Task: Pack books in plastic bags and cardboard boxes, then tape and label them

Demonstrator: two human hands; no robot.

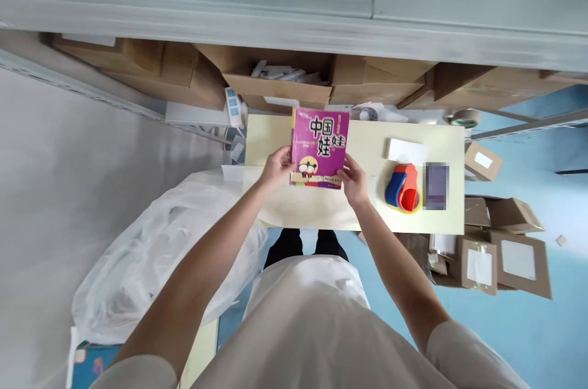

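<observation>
Near the middle of the frame, a book (321, 143) is held over the pale table (445, 144), its cover turned up to the wearer, probably so the front can be looked at. The left hand (278, 167) is clamped on its left edge and the right hand (355, 181) pinches its lower right side, thumb on the cover; gripping opposite sides seems meant to keep it level and the print uncovered. The tape dispenser (404, 187), right of centre, appears set aside within reach, near a white block (407, 151) and a dark, blurred rectangle (436, 186). The book is flat, nearly square and purple, apparently glossy, with bold lettering. The dispenser looks like hard plastic, rounded, in red and blue; the tabletop is smooth and cream. At lower left, a white plastic bag (174, 254) bulges in thin, wrinkled, see-through folds. Stiff brown cardboard boxes (480, 263) with white labels sit at lower right, and an open carton (280, 90) at upper centre holds white pieces too small to identify.
</observation>
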